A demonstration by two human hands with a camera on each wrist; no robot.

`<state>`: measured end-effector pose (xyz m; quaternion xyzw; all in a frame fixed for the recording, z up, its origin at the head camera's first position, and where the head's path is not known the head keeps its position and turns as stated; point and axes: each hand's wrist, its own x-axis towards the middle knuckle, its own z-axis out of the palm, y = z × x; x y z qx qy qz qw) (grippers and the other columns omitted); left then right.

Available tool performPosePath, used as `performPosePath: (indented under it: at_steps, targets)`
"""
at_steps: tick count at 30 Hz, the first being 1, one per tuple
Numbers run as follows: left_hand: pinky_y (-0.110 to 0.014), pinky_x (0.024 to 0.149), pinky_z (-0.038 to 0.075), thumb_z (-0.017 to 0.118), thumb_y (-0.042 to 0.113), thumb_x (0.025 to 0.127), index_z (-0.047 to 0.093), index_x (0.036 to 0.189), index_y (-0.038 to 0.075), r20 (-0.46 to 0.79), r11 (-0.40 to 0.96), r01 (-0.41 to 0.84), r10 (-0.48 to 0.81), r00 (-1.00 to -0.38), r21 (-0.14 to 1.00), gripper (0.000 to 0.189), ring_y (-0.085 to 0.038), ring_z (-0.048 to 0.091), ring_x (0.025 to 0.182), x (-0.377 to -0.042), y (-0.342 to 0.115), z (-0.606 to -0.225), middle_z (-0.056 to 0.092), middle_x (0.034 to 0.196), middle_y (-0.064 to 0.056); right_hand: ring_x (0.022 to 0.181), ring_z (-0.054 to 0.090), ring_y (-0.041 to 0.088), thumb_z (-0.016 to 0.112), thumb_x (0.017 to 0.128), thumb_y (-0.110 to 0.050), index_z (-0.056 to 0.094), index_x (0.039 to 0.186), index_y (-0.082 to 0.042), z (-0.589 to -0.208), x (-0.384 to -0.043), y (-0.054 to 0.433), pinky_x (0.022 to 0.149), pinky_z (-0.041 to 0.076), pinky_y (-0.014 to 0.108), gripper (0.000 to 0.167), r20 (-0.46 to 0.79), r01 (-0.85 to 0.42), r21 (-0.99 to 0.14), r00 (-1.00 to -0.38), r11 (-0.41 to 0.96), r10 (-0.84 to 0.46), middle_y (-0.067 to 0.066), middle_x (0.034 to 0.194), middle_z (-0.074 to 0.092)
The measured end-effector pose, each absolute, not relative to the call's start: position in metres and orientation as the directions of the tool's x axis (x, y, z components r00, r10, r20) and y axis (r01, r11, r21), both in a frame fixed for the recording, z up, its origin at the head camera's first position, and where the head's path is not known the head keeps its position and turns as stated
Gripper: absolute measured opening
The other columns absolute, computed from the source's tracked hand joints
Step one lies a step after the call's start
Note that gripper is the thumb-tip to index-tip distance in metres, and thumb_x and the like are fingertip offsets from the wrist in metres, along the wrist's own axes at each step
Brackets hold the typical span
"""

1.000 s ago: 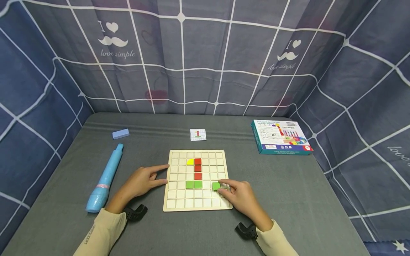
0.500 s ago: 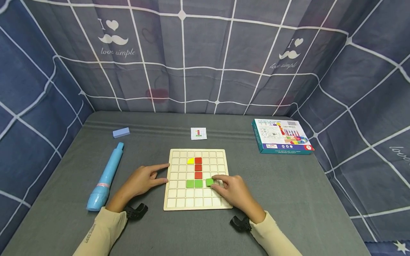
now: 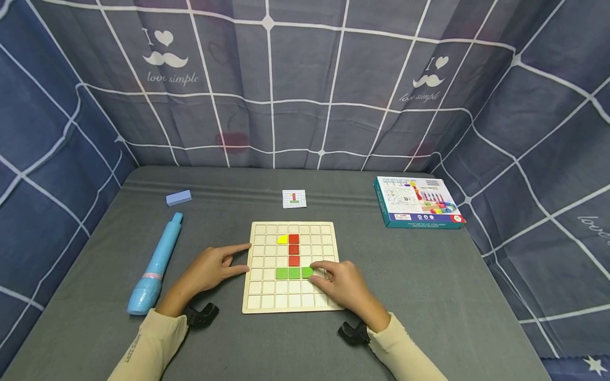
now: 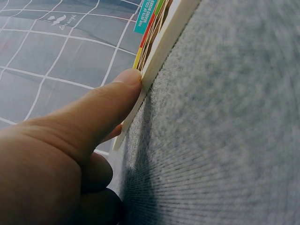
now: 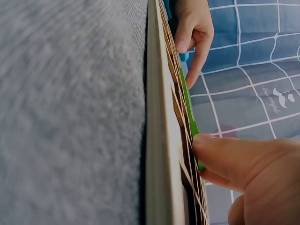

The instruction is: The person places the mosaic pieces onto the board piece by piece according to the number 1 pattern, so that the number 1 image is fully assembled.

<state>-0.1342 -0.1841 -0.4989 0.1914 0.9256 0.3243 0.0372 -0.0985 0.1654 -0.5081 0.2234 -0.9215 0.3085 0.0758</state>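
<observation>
A pale wooden grid board [image 3: 262, 302] lies flat on the grey table. On it, a yellow tile [image 3: 283, 239] sits beside the top one of 3 red tiles [image 3: 294, 250] in a column. Below that column, green tiles [image 3: 288, 273] form a row. My right hand [image 3: 345, 286] pinches the rightmost green tile [image 3: 306, 272] between thumb and forefinger. In the right wrist view this green tile [image 5: 200, 165] stands slightly raised at the thumb [image 5: 211, 150]. My left hand [image 3: 214, 269] touches the board's left edge with extended thumb and forefinger; its other fingers are bent under.
A small pattern card [image 3: 294, 199] lies behind the board. To the left are a light blue bottle-shaped object [image 3: 154, 267] and a blue block [image 3: 178, 198]. A boxed game [image 3: 419, 202] lies at the back right. A gridded curtain [image 3: 300, 79] encloses the table.
My right hand has carried the green tile leftward across the board, to the right end of the green row. The left hand has stayed at the board's edge.
</observation>
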Motion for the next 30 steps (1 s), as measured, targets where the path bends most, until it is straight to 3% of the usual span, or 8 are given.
performPosePath:
  at_steps: [15,25,30]
  targets:
    - [-0.023,0.047,0.025,0.081,0.040,0.089,0.066,0.140,0.019,0.050,0.712,0.327,0.381,-0.923,0.621,0.057,-0.002,0.026,0.048,-0.133,-0.186,-0.497,0.035,0.056,0.012,0.048,0.021,-0.006,0.083,0.087,-0.032,0.081,0.109,-0.021,-0.513,-0.093,0.164,0.047,0.021,0.019,0.024,0.308,-0.462,-0.536,-0.886,0.706,-0.346,-0.022,0.052,0.029]
    - [-0.023,0.047,0.026,0.081,0.041,0.088,0.066,0.140,0.018,0.058,0.703,0.345,0.399,-0.915,0.621,0.058,-0.002,0.027,0.048,-0.131,-0.182,-0.498,0.035,0.056,0.013,0.049,0.019,-0.006,0.081,0.090,-0.032,0.079,0.113,-0.020,-0.512,-0.086,0.189,0.047,0.022,0.019,0.026,0.278,-0.432,-0.604,-0.902,0.670,-0.331,-0.021,0.054,0.028]
    - [-0.024,0.048,0.030,0.081,0.034,0.090,0.065,0.140,0.015,0.122,0.691,0.392,0.407,-0.905,0.608,0.056,-0.002,0.031,0.049,-0.131,-0.185,-0.491,0.039,0.058,0.013,0.046,0.020,-0.005,0.079,0.093,-0.026,0.079,0.112,-0.014,-0.494,-0.096,0.217,0.045,0.022,0.020,0.023,0.331,-0.452,-0.543,-0.890,0.708,-0.314,-0.020,0.053,0.028]
